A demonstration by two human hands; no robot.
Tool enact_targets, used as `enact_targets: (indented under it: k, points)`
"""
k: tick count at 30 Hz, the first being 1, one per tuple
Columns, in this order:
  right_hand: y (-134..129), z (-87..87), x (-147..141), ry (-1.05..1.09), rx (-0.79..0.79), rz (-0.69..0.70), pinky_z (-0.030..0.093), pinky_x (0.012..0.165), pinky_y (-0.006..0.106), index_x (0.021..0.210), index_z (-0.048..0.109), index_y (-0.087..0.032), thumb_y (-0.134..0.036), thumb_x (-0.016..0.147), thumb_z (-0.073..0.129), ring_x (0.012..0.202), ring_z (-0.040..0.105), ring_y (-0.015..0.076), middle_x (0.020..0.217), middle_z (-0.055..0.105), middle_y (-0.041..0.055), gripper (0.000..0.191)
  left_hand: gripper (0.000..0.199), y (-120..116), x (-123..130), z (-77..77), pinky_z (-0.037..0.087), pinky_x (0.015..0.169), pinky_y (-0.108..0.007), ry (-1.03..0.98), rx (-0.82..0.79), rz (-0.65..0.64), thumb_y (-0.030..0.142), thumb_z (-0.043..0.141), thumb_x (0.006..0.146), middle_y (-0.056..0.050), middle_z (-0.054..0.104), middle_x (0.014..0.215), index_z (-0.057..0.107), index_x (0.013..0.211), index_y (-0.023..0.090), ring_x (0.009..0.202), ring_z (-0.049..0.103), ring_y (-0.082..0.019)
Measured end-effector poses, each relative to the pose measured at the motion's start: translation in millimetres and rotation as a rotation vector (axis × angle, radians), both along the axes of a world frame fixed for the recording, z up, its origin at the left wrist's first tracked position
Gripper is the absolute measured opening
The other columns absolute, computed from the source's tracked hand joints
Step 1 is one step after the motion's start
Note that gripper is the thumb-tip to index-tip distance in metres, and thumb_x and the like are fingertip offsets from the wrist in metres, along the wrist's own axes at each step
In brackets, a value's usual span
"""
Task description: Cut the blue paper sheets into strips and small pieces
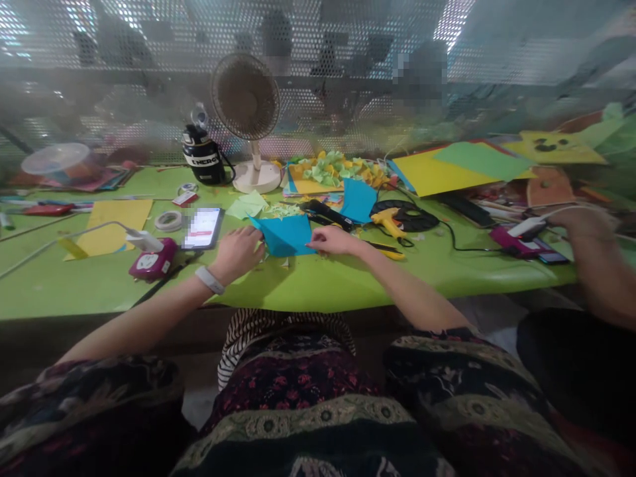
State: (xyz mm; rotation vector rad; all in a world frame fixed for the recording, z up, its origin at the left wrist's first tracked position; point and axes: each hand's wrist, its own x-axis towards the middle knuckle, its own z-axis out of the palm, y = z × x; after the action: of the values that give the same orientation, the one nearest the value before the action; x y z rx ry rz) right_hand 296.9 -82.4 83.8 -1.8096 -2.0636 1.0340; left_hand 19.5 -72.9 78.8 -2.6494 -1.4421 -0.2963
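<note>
Holding blue paper (287, 236), left hand (239, 249) and right hand (336, 240), cluttered green table (283, 285), fan (246, 97) before perforated screen (159, 69)

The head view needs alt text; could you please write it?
A person's right hand pinches blue paper, left hand at its other edge, over a green table. A fan and bottle stand behind; a glue gun lies to the right.
</note>
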Motion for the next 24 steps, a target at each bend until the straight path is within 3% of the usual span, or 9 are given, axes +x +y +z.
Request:
enact_targets:
  k: [2,5,8,10,13,16,19,24]
  points:
    - [-17,4.1,29,-0.095,0.169,-0.058,0.049,0.070,0.030,0.086,0.061,-0.020,-0.041,0.098,0.063,0.073,0.068,0.0188,0.085,0.073,0.0066,0.023,0.028,-6,12,2.3,0.048,0.084,-0.042,-0.002,0.076,0.002,0.031,0.042,0.097,-0.014,0.070,0.099,0.066,0.099,0.018,0.094,0.066,-0.029]
    - [-43,2.3,78,-0.302,0.365,-0.145,0.050,0.081,0.038,0.094,0.066,-0.021,-0.046,0.096,0.062,0.095,0.068,0.0282,0.104,0.073,0.0121,0.026,0.025,-12,11,18.7,0.047,0.084,-0.044,-0.060,0.141,0.076,0.029,0.043,0.096,-0.014,0.067,0.097,0.064,0.102,0.017,0.091,0.065,-0.030]
    - [-61,-13.0,112,-0.403,0.438,-0.116,0.049,0.095,0.045,0.108,0.069,-0.020,-0.047,0.094,0.063,0.114,0.063,0.0344,0.120,0.068,0.0163,0.031,0.027,-14,0,33.7,0.047,0.087,-0.045,-0.127,0.156,0.142,0.031,0.042,0.098,-0.014,0.067,0.097,0.063,0.106,0.017,0.093,0.065,-0.031]
    - [-65,-27.0,123,-0.448,0.458,-0.083,0.046,0.104,0.050,0.117,0.070,-0.019,-0.046,0.094,0.063,0.122,0.059,0.0371,0.125,0.067,0.0176,0.036,0.034,-12,0,32.2,0.047,0.092,-0.045,-0.148,0.120,0.088,0.039,0.040,0.101,-0.015,0.068,0.104,0.064,0.110,0.018,0.101,0.065,-0.031]
    - [-62,-45.3,131,-0.442,0.467,-0.064,0.046,0.108,0.052,0.124,0.070,-0.022,-0.041,0.096,0.058,0.121,0.060,0.0355,0.122,0.067,0.0157,0.036,0.053,-3,14,10.3,0.044,0.105,-0.045,-0.111,-0.068,-0.128,0.056,0.037,0.103,-0.017,0.065,0.133,0.062,0.127,0.016,0.125,0.059,-0.032]
    - [-54,-55.1,136,-0.392,0.485,-0.093,0.048,0.105,0.051,0.122,0.072,-0.022,-0.037,0.097,0.056,0.115,0.062,0.0334,0.115,0.068,0.0146,0.033,0.071,12,38,-20.5,0.024,0.124,-0.051,-0.051,-0.208,-0.246,0.065,0.038,0.101,-0.017,0.034,0.166,0.047,0.152,0.015,0.155,0.028,-0.036]
    - [-51,-58.3,137,-0.338,0.487,-0.085,0.048,0.104,0.051,0.118,0.073,-0.021,-0.040,0.096,0.058,0.114,0.061,0.0339,0.113,0.067,0.0151,0.033,0.078,23,55,-44.1,0.009,0.128,-0.055,-0.038,-0.237,-0.262,0.067,0.038,0.101,-0.015,0.019,0.172,0.034,0.161,0.018,0.160,0.012,-0.035]
    - [-60,-60.0,127,-0.289,0.495,-0.063,0.047,0.105,0.051,0.121,0.073,-0.024,-0.040,0.098,0.056,0.116,0.060,0.0333,0.115,0.066,0.0136,0.033,0.077,26,58,-61.5,0.005,0.128,-0.058,-0.075,-0.207,-0.290,0.068,0.037,0.101,-0.014,0.019,0.172,0.033,0.162,0.020,0.160,0.013,-0.034]
